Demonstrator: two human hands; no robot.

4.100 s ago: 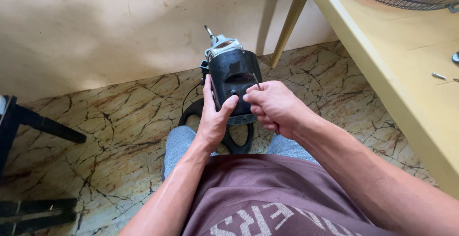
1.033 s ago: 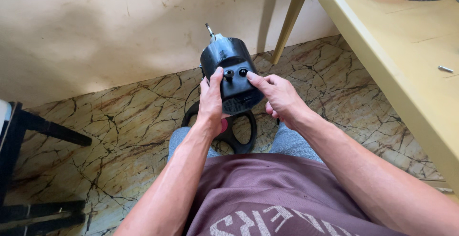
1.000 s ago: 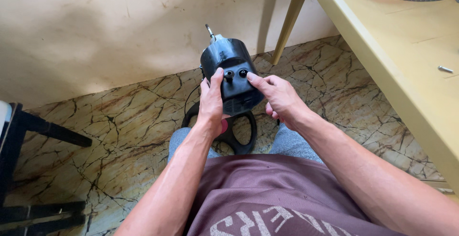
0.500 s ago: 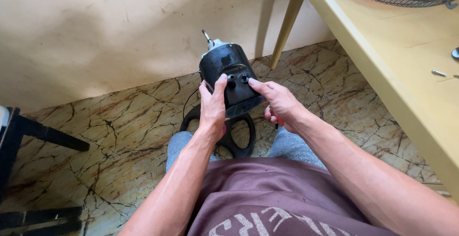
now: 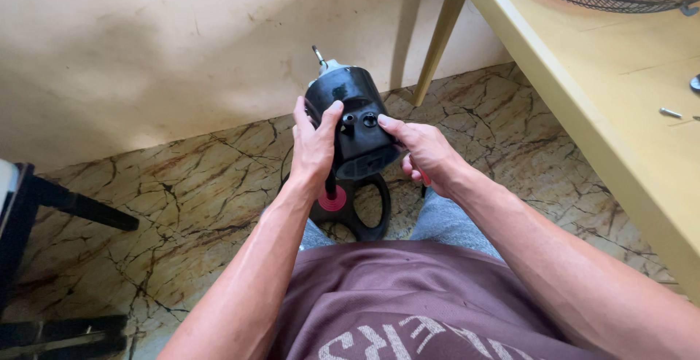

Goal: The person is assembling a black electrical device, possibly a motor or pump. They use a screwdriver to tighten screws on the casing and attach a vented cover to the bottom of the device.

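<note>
left hand (image 5: pixel 315 149) | grip clamped on fan motor housing (image 5: pixel 357 130) | right hand (image 5: pixel 425 153) likewise, opposite side

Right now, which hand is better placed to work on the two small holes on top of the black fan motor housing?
Probably the right hand: its fingertip lies beside the two small holes on the black plastic fan motor housing. The left hand wraps the housing's side, steadying it.
</note>
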